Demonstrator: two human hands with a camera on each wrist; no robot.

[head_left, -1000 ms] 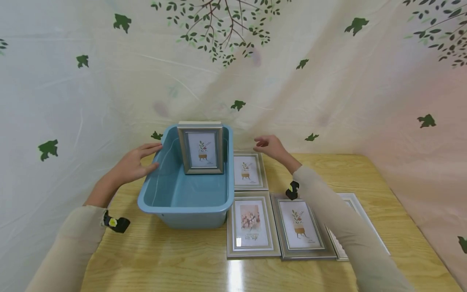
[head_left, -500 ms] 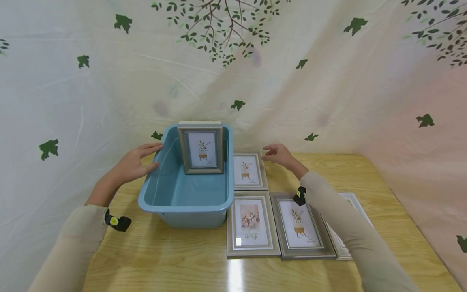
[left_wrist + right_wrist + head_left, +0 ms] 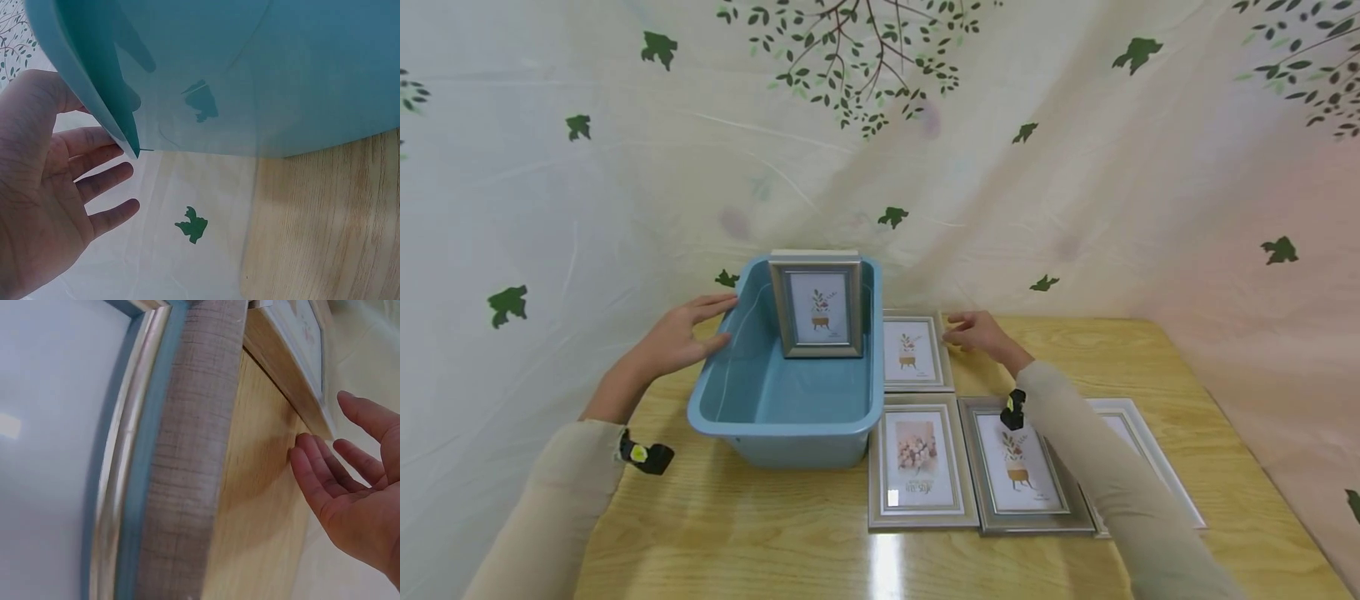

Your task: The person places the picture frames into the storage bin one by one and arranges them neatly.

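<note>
Wooden table [image 3: 760, 533] with smooth blue tub [image 3: 797, 450] against relaxed left hand [image 3: 675, 338], loose-fingered right hand [image 3: 983, 333] beside silvery plant-print frame [image 3: 914, 352].

Frames [image 3: 923, 458] lie right of the tub [image 3: 801, 429], in which another frame [image 3: 820, 308] apparently leans.

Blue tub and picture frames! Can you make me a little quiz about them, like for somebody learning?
1. Which hand touches the blue tub?
2. True or false: the pink-flower frame lies flat on the table.
3. How is the plant-picture frame in the tub placed? A) face down; B) flat on its back; C) propped up.

Key: 1. Left hand. 2. True. 3. C.
</note>
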